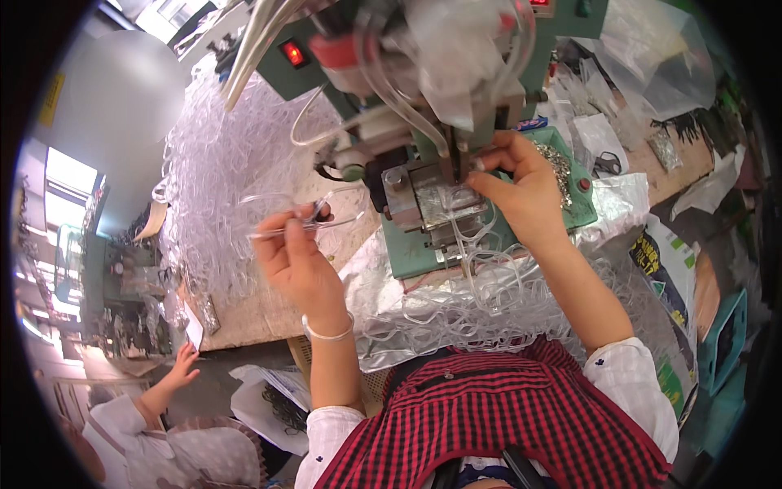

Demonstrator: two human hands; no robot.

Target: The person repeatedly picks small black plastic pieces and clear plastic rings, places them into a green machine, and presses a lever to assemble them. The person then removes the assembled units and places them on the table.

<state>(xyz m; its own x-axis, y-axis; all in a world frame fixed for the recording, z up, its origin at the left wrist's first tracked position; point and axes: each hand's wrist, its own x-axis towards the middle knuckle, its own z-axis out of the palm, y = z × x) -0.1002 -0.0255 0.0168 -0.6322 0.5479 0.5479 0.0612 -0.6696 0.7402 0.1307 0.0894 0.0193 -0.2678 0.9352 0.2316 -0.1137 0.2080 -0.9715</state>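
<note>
My left hand (298, 259), a pale band at its wrist, is raised left of a green bench press (405, 257). Its thumb and fingers close on clear plastic cord (349, 218), which loops out to the right; a small dark spot shows beside the fingertips. At the press, my right hand (521, 189) reaches in from the right with thumb and index finger pinched beside the metal punch (459, 163). Whatever lies between those fingertips is too small to make out. More clear strands hang over the metal work block (446, 200) and down its front.
A large heap of clear plastic strands (220, 179) covers the table's left side; more lie along the front edge on silvery sheeting (371, 269). Right of the press stands a green tray (580, 208) of small metal parts. Another person's hand (182, 368) is at lower left.
</note>
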